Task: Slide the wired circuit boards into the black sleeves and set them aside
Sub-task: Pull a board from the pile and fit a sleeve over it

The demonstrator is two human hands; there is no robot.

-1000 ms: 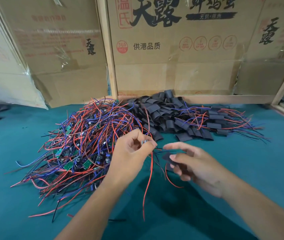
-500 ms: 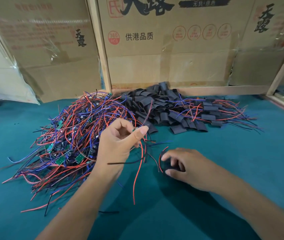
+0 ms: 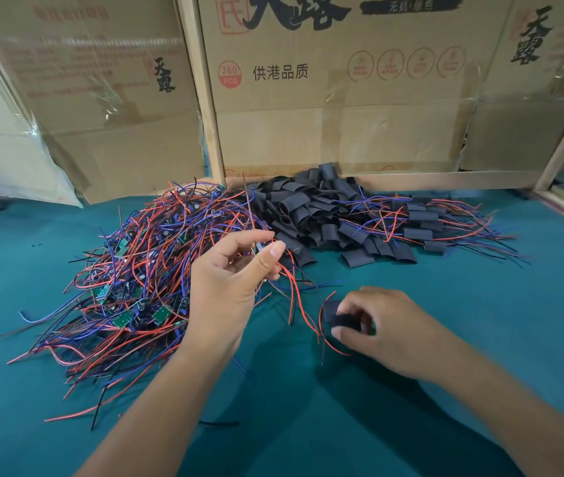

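Note:
My left hand (image 3: 232, 284) is raised over the green table and pinches a small wired circuit board (image 3: 260, 247) between thumb and fingers; its red and dark wires hang down toward the table. My right hand (image 3: 377, 325) is low on the cloth and pinches a black sleeve (image 3: 337, 315) at its fingertips. A big tangle of wired circuit boards (image 3: 143, 277) lies to the left. A heap of empty black sleeves (image 3: 311, 215) sits behind the hands, and sleeved boards (image 3: 425, 228) with wires lie to its right.
Cardboard boxes (image 3: 342, 98) and wooden slats wall off the back of the green table (image 3: 480, 339). A plastic-wrapped sheet (image 3: 5, 149) leans at the far left. A loose black wire piece (image 3: 218, 424) lies near my left forearm.
My right hand dropped from mid-air to the table and now pinches a black sleeve there. My left hand stayed raised with the board, wires swinging slightly.

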